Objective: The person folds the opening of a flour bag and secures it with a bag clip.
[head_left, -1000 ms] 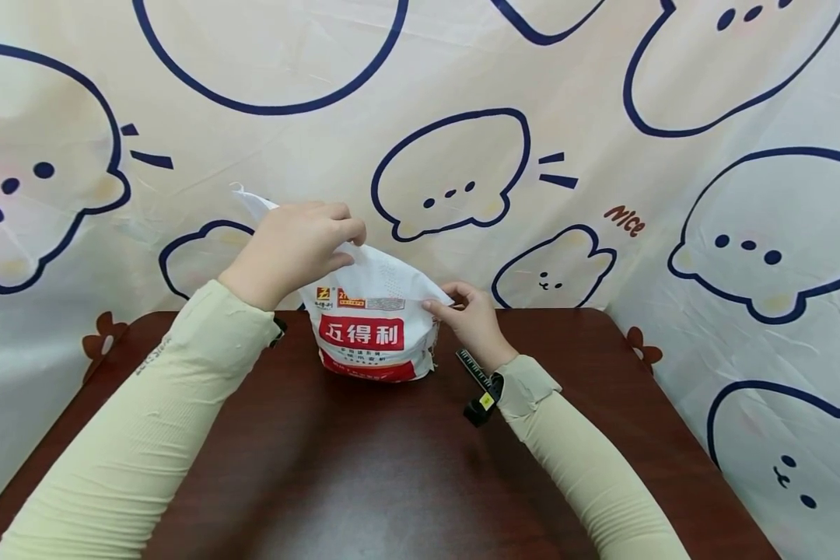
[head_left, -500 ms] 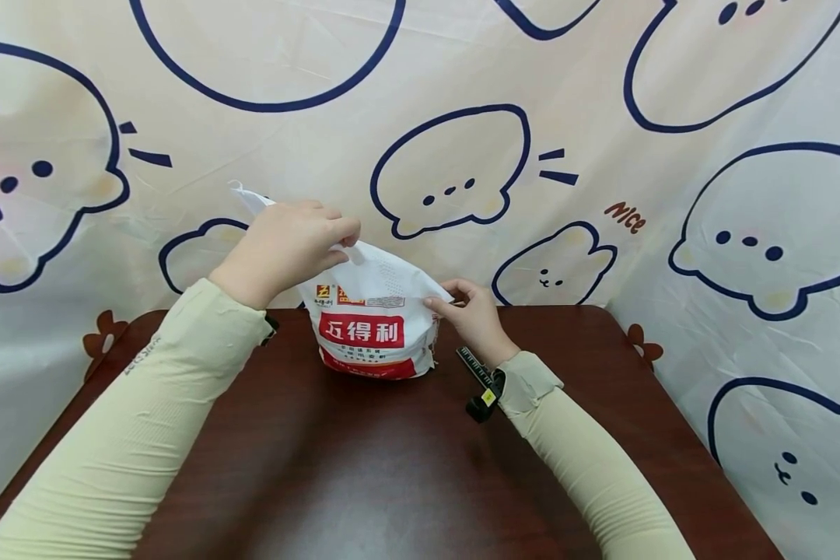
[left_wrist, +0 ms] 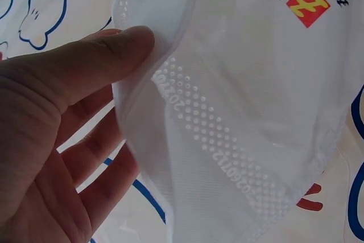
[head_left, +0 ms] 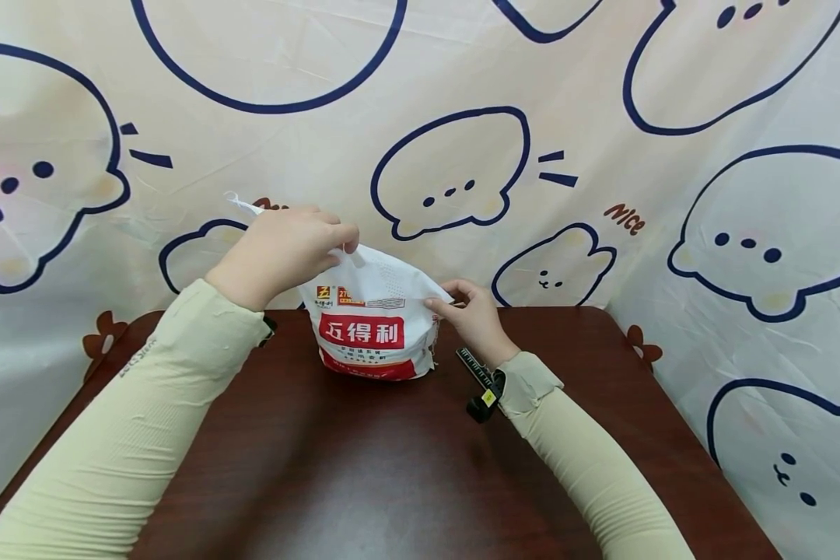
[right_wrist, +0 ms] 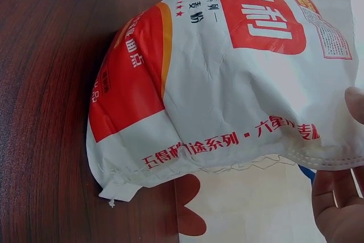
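Standing on the table in the head view is a white flour bag with red Chinese lettering. My left hand pinches the bag's upper edge near its left side. In the left wrist view, the thumb presses on the folded white edge while the fingers lie behind it. On the other side, my right hand pinches the upper right corner between thumb and fingers. The right wrist view shows the bag's red-printed front and stitched side seam. Whether the bag's top is unsealed cannot be seen.
The bag stands near the far edge of a dark reddish-brown table. Behind it hangs a cream cloth with cartoon outlines, which continues along both sides. A black device with a strap sits at the right wrist.
My left hand has shifted slightly left, and the white bag corner beyond it has dipped and narrowed. The right hand and the bag's body have stayed nearly still.
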